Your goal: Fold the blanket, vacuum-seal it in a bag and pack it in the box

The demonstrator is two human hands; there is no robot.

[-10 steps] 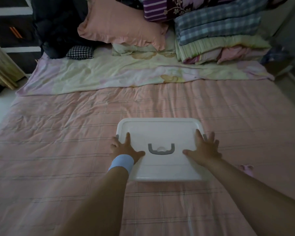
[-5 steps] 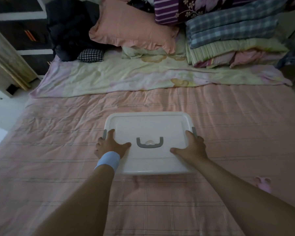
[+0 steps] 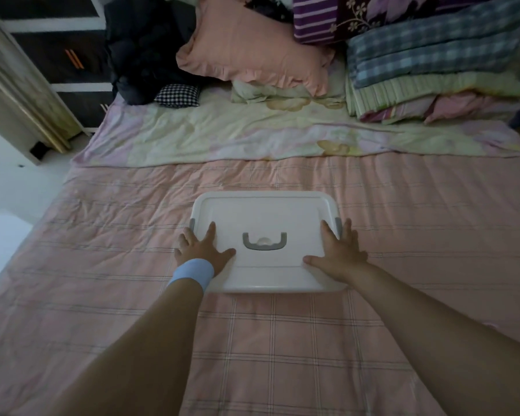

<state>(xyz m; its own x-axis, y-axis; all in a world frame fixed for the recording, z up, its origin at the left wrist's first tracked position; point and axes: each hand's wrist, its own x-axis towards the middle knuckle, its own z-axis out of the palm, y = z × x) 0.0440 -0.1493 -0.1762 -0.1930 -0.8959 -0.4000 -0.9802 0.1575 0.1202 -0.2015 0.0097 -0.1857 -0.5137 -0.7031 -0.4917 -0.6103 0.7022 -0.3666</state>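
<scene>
So the white box (image 3: 264,211) sits shut on the bed (image 3: 126,265), long side running 9 to 3, left hand (image 3: 200,250) flat at its 9 o'clock end, right hand (image 3: 338,253) at 3, both grips spread open, neither nearer.

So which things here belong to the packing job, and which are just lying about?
In the job: the white lidded box with its grey handle; the left hand and right hand, both pressing flat on top of it.

Just lying about: the pink pillow, the stack of folded bedding, the black clothes, the checked cushion, the floral sheet.
</scene>
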